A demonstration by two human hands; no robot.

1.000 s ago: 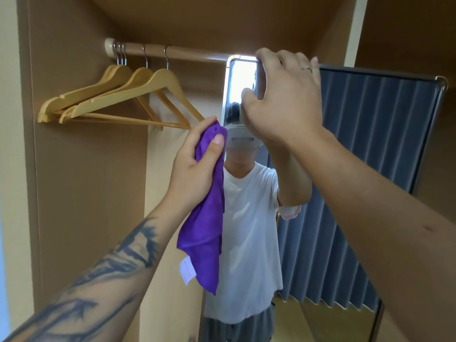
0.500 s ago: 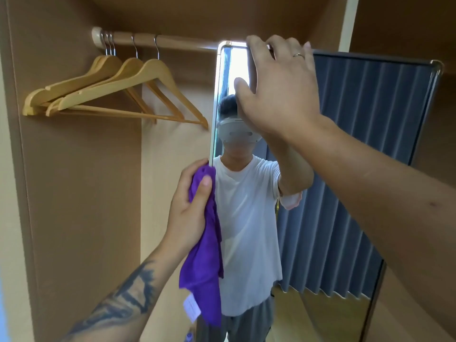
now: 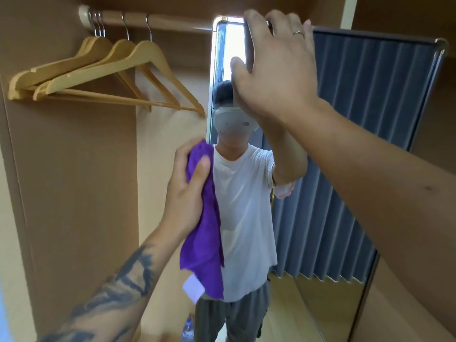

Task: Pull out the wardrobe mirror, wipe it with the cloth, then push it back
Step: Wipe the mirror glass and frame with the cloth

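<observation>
The tall wardrobe mirror [image 3: 345,169] stands pulled out of the wardrobe, its metal frame running top right to bottom. It reflects a person in a white shirt and grey curtains. My right hand [image 3: 274,67] holds the mirror's top edge near the left corner, fingers over the top and thumb on the glass. My left hand [image 3: 186,183] grips a purple cloth [image 3: 203,233] against the mirror's left edge, about a third of the way down. The cloth hangs below my hand, with a white label [image 3: 193,290] at its bottom.
Several wooden hangers [image 3: 106,72] hang on the rail [image 3: 160,22] at the upper left inside the brown wardrobe. A plastic bottle [image 3: 188,327] stands on the floor near the mirror's foot. The wardrobe's side wall [image 3: 69,181] is close on the left.
My left hand with the cloth has slid down the mirror's left edge. My right hand keeps its hold on the top. The view has shifted slightly closer.
</observation>
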